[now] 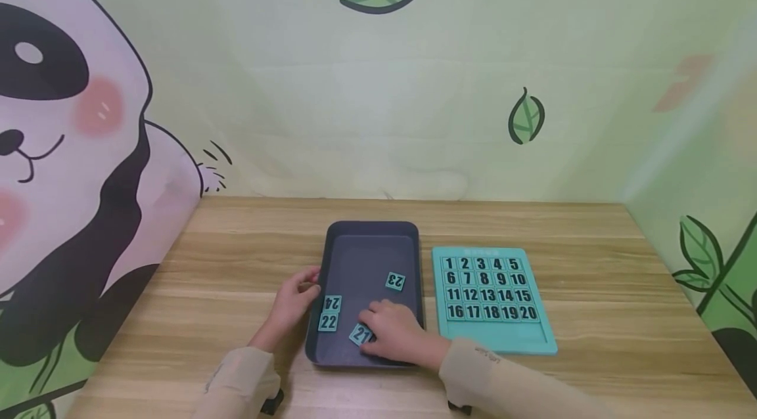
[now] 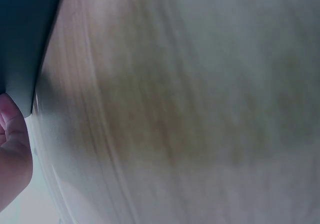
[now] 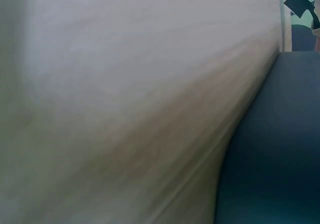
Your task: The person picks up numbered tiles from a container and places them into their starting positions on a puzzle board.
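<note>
A dark tray point(image 1: 372, 248) lies on the table with several turquoise number tiles in it. My right hand point(image 1: 396, 330) reaches over the tray's near right part, its thumb and fingers pinching the tile marked 21 point(image 1: 359, 333), which sits at a slant. At the tray's left rim, my left hand point(image 1: 292, 301) holds the edge with bent fingers; part of it shows beside the tray in the left wrist view. Tile 22 point(image 1: 328, 322) and an upside-down 24 tile point(image 1: 332, 303) lie together at the left side. An upside-down 23 tile point(image 1: 395, 281) lies farther right.
Right of the tray is a turquoise number board point(image 1: 497, 337) with tiles 1 to 20 in four rows and a bare strip below them. A wooden table point(image 1: 248, 235) carries everything. Behind it hangs a backdrop point(image 1: 284, 110) with a panda and leaves.
</note>
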### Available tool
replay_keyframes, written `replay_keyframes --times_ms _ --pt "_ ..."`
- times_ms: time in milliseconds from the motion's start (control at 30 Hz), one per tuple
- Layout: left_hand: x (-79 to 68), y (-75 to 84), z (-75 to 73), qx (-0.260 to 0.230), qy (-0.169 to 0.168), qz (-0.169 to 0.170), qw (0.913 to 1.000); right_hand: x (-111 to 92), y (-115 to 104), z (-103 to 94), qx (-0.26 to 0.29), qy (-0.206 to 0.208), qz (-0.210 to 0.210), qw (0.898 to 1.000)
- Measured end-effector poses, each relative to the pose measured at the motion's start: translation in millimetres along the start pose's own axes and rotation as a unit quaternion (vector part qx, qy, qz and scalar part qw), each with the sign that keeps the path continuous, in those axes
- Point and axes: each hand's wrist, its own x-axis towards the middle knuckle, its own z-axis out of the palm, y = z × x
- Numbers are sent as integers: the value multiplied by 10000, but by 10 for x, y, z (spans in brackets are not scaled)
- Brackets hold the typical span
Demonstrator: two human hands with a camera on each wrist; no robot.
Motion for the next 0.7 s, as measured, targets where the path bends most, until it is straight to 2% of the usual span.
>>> replay_keyframes --times_ms 167,300,500,700 --pt "-6 2 3 8 75 233 9997 -4 -27 -10 46 -8 -6 10000" --pt "-1 -7 5 38 79 213 9997 -39 -15 -96 151 67 -33 9999" --pt "10 -19 4 72 61 244 9997 -136 52 -318 380 516 -268 9976" --pt "-3 7 0 104 23 188 9998 -267 212 -448 585 922 -662 9918"
